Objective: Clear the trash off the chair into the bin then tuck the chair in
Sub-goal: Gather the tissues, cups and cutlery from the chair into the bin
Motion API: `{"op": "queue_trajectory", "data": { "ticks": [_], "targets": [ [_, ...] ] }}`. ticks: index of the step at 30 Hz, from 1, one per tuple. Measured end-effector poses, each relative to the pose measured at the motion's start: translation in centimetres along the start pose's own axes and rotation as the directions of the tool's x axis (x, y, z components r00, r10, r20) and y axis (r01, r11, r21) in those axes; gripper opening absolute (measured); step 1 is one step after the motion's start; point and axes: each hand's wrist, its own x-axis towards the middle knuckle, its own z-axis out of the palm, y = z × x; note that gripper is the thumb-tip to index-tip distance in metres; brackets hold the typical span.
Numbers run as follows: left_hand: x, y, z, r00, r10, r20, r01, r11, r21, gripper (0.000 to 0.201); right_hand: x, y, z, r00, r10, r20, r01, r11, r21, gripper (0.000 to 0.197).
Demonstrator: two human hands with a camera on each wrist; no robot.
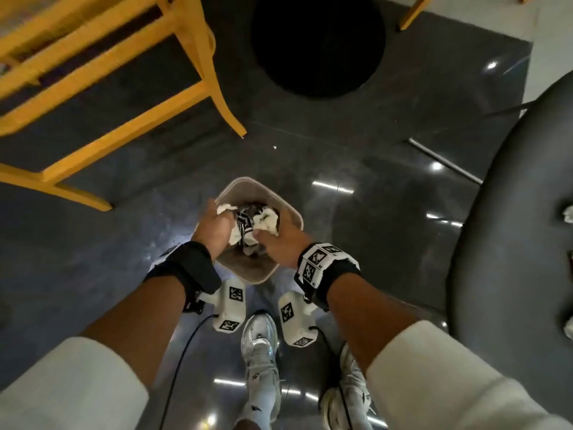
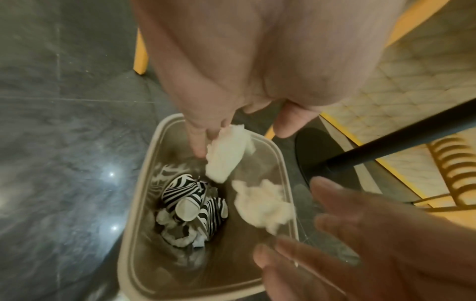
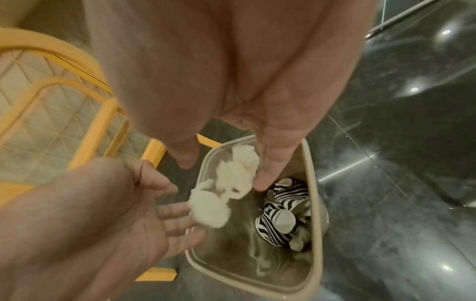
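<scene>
Floor of dark polished stone tile (image 1: 387, 169) fills the head view, dotted with ceiling-light reflections. At the right edge is the large round dark grey chair seat (image 1: 511, 243), with crumpled white scraps (image 1: 569, 214) on it at the frame edge. A yellow wooden chair frame (image 1: 102, 88) stands at upper left, and a black round table base (image 1: 316, 45) sits on the floor beyond it. Below, 2 white sneakers (image 1: 259, 346) stand just behind the beige rounded-rectangular plastic bin (image 1: 296, 215), which rests on the floor between the 2 chairs.

Both hands hang over the bin's mouth, close together but not touching. The left hand (image 1: 214, 226) has straight, spread fingers, and a crumpled white tissue wad (image 2: 226, 150) lies against its fingertips (image 2: 197, 146) above the far end of the bin; no finger is curled around it. The right hand (image 1: 280, 243) is spread too, with a second crumpled white tissue wad (image 2: 262, 205) just beside its fingers, over the bin opening and unheld.

Inside the bin lie black-and-white zebra-striped paper cups (image 2: 190, 201) among smaller white paper scraps.
</scene>
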Motion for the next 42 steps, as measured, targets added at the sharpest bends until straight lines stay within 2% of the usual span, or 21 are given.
{"op": "queue_trajectory", "data": {
  "ticks": [1, 3, 5, 7, 10, 13, 15, 16, 18, 20, 23, 26, 27, 28, 29, 31, 32, 34, 37, 40, 42],
  "targets": [
    [1.0, -1.0, -0.3, 1.0, -0.011, 0.019, 0.01, 1.0, 0.027, 0.075, 0.4, 0.3, 0.4, 1.0, 0.01, -0.008, -0.01, 1.0, -0.001, 0.078],
    [0.7, -0.9, -0.2, 0.998, 0.024, 0.051, -0.032, 0.986, 0.166, 0.053, 0.1, 0.9, 0.4, 1.0, 0.028, -0.004, -0.028, 0.996, -0.091, 0.058],
    [-1.3, 0.8, 0.5, 0.993, 0.103, 0.062, -0.118, 0.942, 0.314, 0.034, -1.2, 1.1, -0.8, 1.0, -0.009, -0.007, 0.008, 0.976, -0.216, 0.039],
    [-2.3, 2.0, 1.7, 0.984, 0.155, 0.09, -0.178, 0.891, 0.418, 0.025, -3.3, 1.1, -3.0, 0.998, -0.059, -0.032, 0.048, 0.961, -0.271, 0.032],
    [-4.5, 5.8, 5.1, 0.966, 0.183, 0.185, -0.245, 0.877, 0.413, 0.018, -7.3, 1.9, -8.2, 0.982, -0.118, -0.15, 0.087, 0.977, -0.197, 0.026],
    [-8.3, 11.9, 9.7, 0.916, 0.301, 0.265, -0.385, 0.843, 0.375, 0.021, -11.7, 4.1, -14.5, 0.921, -0.123, -0.369, 0.121, 0.992, -0.031, 0.023],
    [-11.6, 16.2, 13.1, 0.872, 0.368, 0.323, -0.47, 0.815, 0.34, 0.022, -14.7, 6.5, -18.7, 0.832, -0.102, -0.546, 0.14, 0.99, 0.028, 0.023],
    [-13.2, 18.1, 15.0, 0.845, 0.403, 0.353, -0.515, 0.791, 0.33, 0.021, -16.3, 8.0, -20.8, 0.761, -0.091, -0.642, 0.139, 0.99, 0.025, 0.024],
    [-15.9, 21.1, 19.4, 0.773, 0.482, 0.412, -0.618, 0.719, 0.318, 0.022, -19.7, 11.4, -25.0, 0.581, -0.077, -0.81, 0.088, 0.996, -0.032, 0.029],
    [-19.1, 23.1, 24.4, 0.693, 0.525, 0.493, -0.704, 0.639, 0.31, 0.019, -23.3, 15.7, -28.7, 0.386, -0.064, -0.92, -0.051, 0.995, -0.091, 0.036],
    [-24.5, 24.4, 30.9, 0.55, 0.592, 0.59, -0.818, 0.523, 0.238, 0.023, -27.2, 20.4, -31.5, 0.24, 0.011, -0.971, -0.236, 0.971, -0.047, 0.059],
    [-29.1, 24.0, 36.9, 0.41, 0.639, 0.651, -0.904, 0.382, 0.194, 0.037, -29.2, 24.9, -32.9, 0.122, 0.132, -0.984, -0.143, 0.983, 0.114, 0.078],
    [-30.1, 23.7, 38.5, 0.383, 0.644, 0.662, -0.917, 0.352, 0.188, 0.04, -29.5, 26.2, -33.3, 0.124, 0.189, -0.974, -0.097, 0.979, 0.178, 0.082],
    [-31.1, 23.3, 39.8, 0.37, 0.645, 0.669, -0.923, 0.335, 0.188, 0.043, -29.7, 27.3, -33.7, 0.182, 0.238, -0.954, -0.048, 0.971, 0.233, 0.081],
    [-32.0, 23.0, 41.1, 0.361, 0.644, 0.674, -0.927, 0.324, 0.187, 0.046, -29.5, 28.4, -34.0, 0.282, 0.251, -0.926, -0.01, 0.966, 0.258, 0.075],
    [-33.3, 22.4, 43.1, 0.342, 0.641, 0.687, -0.937, 0.285, 0.2, 0.052, -29.0, 30.0, -34.1, 0.503, 0.139, -0.853, 0.032, 0.983, 0.18, 0.048],
    [-33.5, 22.2, 43.8, 0.337, 0.63, 0.699, -0.941, 0.254, 0.224, 0.056, -28.9, 30.5, -33.9, 0.544, 0.048, -0.838, 0.049, 0.995, 0.089, 0.035],
    [-33.6, 21.7, 44.8, 0.337, 0.59, 0.734, -0.941, 0.202, 0.27, 0.06, -28.9, 31.3, -33.5, 0.513, -0.055, -0.857, 0.115, 0.993, 0.005, 0.025],
    [-33.4, 20.7, 45.2, 0.339, 0.532, 0.776, -0.936, 0.106, 0.336, 0.051, -29.9, 31.6, -33.5, 0.375, 0.057, -0.925, 0.333, 0.923, 0.192, 0.007],
    [-33.4, 20.2, 45.2, 0.292, 0.598, 0.747, -0.933, 0.007, 0.36, 0.03, -31.1, 31.3, -34.1, 0.382, 0.183, -0.906, 0.484, 0.796, 0.365, 0.009],
    [-33.8, 20.0, 45.0, 0.27, 0.613, 0.743, -0.926, -0.045, 0.375, 0.043, -31.8, 31.2, -34.8, 0.389, 0.239, -0.89, 0.521, 0.74, 0.427, 0.008]
  ]
}}
